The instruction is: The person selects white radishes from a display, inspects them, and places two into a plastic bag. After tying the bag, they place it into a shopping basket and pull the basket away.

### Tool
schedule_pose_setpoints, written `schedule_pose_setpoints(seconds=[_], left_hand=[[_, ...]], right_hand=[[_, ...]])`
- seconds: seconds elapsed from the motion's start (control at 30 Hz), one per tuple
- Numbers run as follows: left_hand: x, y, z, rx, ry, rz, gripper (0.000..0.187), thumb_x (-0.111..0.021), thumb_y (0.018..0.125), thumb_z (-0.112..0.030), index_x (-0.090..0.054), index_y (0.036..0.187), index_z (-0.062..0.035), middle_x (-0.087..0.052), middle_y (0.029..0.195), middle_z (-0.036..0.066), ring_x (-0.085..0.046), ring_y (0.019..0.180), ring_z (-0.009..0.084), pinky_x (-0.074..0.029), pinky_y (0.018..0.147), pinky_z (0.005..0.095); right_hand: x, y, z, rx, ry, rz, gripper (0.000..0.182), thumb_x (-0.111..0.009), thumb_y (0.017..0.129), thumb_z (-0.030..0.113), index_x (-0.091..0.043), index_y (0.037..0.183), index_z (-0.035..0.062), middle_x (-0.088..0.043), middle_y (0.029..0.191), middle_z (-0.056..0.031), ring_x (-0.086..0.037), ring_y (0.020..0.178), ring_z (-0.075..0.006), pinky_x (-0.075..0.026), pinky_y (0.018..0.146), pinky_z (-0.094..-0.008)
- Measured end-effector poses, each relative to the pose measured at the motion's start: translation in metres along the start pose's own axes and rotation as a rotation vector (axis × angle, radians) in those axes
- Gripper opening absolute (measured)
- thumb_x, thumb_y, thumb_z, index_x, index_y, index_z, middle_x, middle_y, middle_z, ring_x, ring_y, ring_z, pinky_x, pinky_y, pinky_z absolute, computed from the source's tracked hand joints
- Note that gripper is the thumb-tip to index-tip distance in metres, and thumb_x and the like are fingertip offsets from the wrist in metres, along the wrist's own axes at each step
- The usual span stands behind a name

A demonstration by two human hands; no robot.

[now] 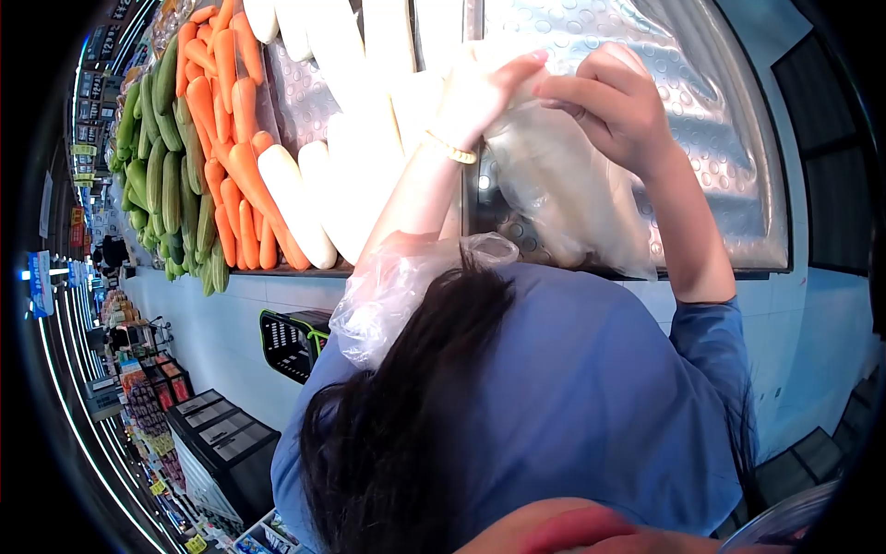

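Observation:
Over the metal display counter [711, 120], my left hand [480, 97] and my right hand [614, 106] are close together at the top of a clear plastic bag [563, 175]. The fingers of both hands are pinched at the bag's top. Pale, long shapes show through the bag, which hangs down to the counter's near edge; what they are is blurred by the plastic. Another crumpled clear bag [378, 305] hangs at my left forearm. A pale band circles my left wrist.
Left of my left arm lie white radishes [295, 198], carrots [245, 175] and green cucumbers [171, 185]. A black basket with a green rim [291, 346] is below the counter edge. Black-framed bins [221, 429] and store shelves stand farther left.

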State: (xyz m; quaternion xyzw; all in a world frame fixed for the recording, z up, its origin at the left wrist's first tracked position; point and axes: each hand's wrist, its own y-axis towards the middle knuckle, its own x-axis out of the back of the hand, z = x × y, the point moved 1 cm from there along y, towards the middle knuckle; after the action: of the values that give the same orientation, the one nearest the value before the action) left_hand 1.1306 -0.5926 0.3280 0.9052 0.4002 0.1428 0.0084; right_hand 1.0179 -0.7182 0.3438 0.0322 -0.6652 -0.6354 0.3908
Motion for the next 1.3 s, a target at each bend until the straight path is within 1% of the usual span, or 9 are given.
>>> schedule_pose_setpoints(seconds=[0.07,0.2,0.4,0.53,0.63,0.87,0.93,1.13,1.3], left_hand=[[-0.015,0.014,0.04,-0.23,-0.051,0.127,0.021,-0.061,0.081,-0.017,-0.067,0.088,0.0015,-0.067,0.079,0.012,-0.062,0.072,0.0148,-0.048,0.069,0.0263],[-0.015,0.001,0.075,-0.014,0.161,0.053,0.046,-0.047,0.089,-0.04,-0.06,0.104,0.0018,-0.066,0.082,0.016,-0.064,0.081,0.0277,-0.048,0.076,0.0348],[0.006,-0.032,0.042,0.053,0.615,0.12,0.072,-0.043,0.086,-0.059,-0.052,0.113,0.0069,-0.063,0.078,0.024,-0.062,0.081,0.0385,-0.047,0.078,0.0415],[0.006,-0.044,0.055,-0.264,0.883,-0.078,0.066,-0.046,0.085,-0.057,-0.053,0.117,-0.0002,-0.064,0.069,0.019,-0.064,0.065,0.033,-0.05,0.062,0.0398],[0.005,-0.049,0.052,-0.275,0.869,-0.129,0.047,-0.055,0.087,-0.039,-0.054,0.12,-0.0052,-0.063,0.065,0.012,-0.063,0.063,0.0264,-0.05,0.062,0.032],[-0.004,-0.048,0.048,-0.348,-0.031,-0.365,0.03,-0.061,0.083,-0.006,-0.058,0.114,-0.0041,-0.045,0.047,-0.002,-0.037,0.039,0.0038,-0.031,0.04,0.0199],[-0.009,-0.054,0.037,-0.417,-0.065,-0.381,0.032,-0.06,0.082,0.002,-0.059,0.113,-0.0049,-0.041,0.046,-0.005,-0.031,0.041,-0.0005,-0.026,0.04,0.0179],[-0.01,-0.089,-0.029,-0.911,0.329,-0.189,0.035,-0.068,0.076,0.0,-0.058,0.11,0.0016,-0.037,0.044,-0.004,-0.034,0.038,0.0048,-0.027,0.039,0.0198],[-0.001,-0.122,-0.036,-0.886,0.315,-0.275,0.041,-0.076,0.071,-0.013,-0.061,0.107,-0.0036,-0.057,0.059,0.002,-0.049,0.041,0.0158,-0.037,0.041,0.0252]], right_hand=[[-0.003,0.002,-0.008,-0.075,0.034,0.003,0.01,-0.069,0.073,0.012,-0.066,0.082,0.0122,-0.051,0.061,-0.0019,-0.048,0.055,-0.021,-0.039,0.054,-0.0308],[-0.005,-0.007,-0.016,-0.206,0.099,0.032,0.01,-0.07,0.075,0.015,-0.066,0.083,0.0097,-0.055,0.061,-0.0035,-0.048,0.052,-0.0185,-0.04,0.054,-0.0274],[-0.019,-0.051,-0.041,-0.886,0.56,-0.007,0.014,-0.067,0.082,0.019,-0.065,0.089,0.0068,-0.061,0.07,0.0025,-0.048,0.062,-0.0037,-0.038,0.055,-0.0206],[-0.024,-0.071,-0.039,-1.097,0.582,0.021,0.029,-0.058,0.09,0.026,-0.063,0.109,0.0052,-0.056,0.114,-0.0072,-0.05,0.105,-0.0141,-0.041,0.089,-0.0267],[-0.027,-0.093,-0.04,-1.18,0.868,0.338,0.037,-0.051,0.093,0.027,-0.055,0.122,0.0041,-0.045,0.132,-0.0103,-0.041,0.12,-0.0188,-0.034,0.099,-0.0303],[-0.024,-0.094,-0.015,-0.93,0.723,0.059,0.03,-0.044,0.096,0.021,-0.06,0.11,0.0001,-0.065,0.1,-0.0068,-0.058,0.095,-0.0161,-0.041,0.089,-0.0271],[-0.01,-0.085,0.008,-0.833,0.768,-0.121,0.026,-0.044,0.096,0.021,-0.06,0.097,0.0008,-0.064,0.089,-0.0087,-0.059,0.077,-0.0136,-0.046,0.071,-0.0262],[0.02,-0.088,0.024,-0.88,0.629,-0.39,0.023,-0.045,0.093,0.02,-0.055,0.089,0.0002,-0.06,0.079,-0.0094,-0.053,0.062,-0.0097,-0.041,0.054,-0.0231],[0.04,-0.045,0.05,-0.516,0.496,-0.187,0.04,-0.042,0.091,0.036,-0.053,0.083,-0.0019,-0.054,0.071,-0.0095,-0.042,0.053,-0.0113,-0.036,0.051,-0.0232]])
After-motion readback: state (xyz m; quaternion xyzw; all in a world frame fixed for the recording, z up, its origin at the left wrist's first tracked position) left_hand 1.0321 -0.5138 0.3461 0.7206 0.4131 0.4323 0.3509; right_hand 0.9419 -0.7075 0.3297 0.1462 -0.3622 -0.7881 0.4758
